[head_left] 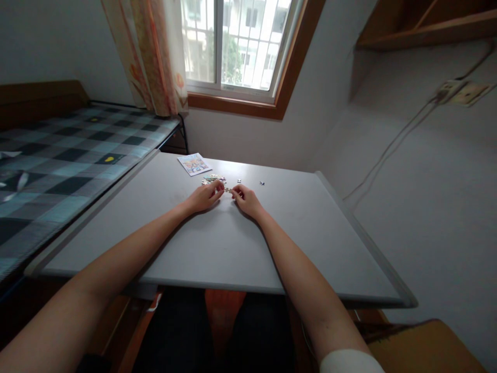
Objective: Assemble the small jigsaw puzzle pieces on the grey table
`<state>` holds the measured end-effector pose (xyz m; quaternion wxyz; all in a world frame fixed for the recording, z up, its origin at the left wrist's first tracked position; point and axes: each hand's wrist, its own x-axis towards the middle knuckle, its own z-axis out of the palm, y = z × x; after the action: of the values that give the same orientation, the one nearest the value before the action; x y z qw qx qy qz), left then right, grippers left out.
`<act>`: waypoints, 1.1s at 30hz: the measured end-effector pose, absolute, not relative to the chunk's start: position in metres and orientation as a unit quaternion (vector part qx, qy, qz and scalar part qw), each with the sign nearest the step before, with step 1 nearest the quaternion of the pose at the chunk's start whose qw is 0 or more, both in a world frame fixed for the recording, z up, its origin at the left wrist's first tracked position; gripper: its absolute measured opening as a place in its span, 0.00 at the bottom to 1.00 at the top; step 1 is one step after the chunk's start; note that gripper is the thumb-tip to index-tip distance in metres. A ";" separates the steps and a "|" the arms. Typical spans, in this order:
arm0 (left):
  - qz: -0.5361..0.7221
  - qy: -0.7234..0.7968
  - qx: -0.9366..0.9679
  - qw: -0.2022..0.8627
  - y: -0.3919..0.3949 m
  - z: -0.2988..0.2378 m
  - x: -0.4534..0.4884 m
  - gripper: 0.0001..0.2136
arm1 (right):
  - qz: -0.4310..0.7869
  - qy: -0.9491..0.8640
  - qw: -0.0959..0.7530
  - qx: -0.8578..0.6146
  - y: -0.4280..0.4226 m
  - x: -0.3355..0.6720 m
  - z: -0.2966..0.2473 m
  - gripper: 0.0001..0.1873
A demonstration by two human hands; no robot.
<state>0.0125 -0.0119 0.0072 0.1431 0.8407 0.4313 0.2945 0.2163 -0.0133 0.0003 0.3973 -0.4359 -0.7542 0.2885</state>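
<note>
Over the far half of the white table, my two hands meet at a small jigsaw puzzle piece. Its left end is pinched by my left hand, its right end by my right hand. Whether it is one piece or two joined ones is too small to tell. Just behind my left hand lies a heap of puzzle pieces, partly covered by the fingers. One loose puzzle piece lies beyond my right hand, and another piece sits farther right.
A printed picture sheet lies near the table's far left corner. Along the left side stands a bed with a checked cover. Behind the table are a curtain and a window. Cables hang down the right wall.
</note>
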 end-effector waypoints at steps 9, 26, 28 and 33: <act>0.300 0.431 0.843 0.120 -0.010 0.005 0.011 0.10 | 0.300 -0.753 0.396 -0.430 -0.012 0.216 -0.003 0.09; 0.293 0.425 0.849 0.108 -0.007 0.002 0.010 0.10 | 0.300 -0.755 0.393 -0.430 -0.012 0.216 -0.003 0.07; 0.290 0.426 0.850 0.108 -0.007 0.002 0.010 0.10 | 0.295 -0.757 0.392 -0.431 -0.012 0.216 -0.003 0.07; 0.290 0.426 0.851 0.100 -0.006 0.000 0.010 0.10 | 0.290 -0.762 0.385 -0.432 -0.013 0.217 -0.002 0.06</act>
<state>0.0097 -0.0064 0.0004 0.0999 0.8510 0.4263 0.2901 0.2166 -0.0127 -0.0017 0.3845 -0.4323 -0.7622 0.2903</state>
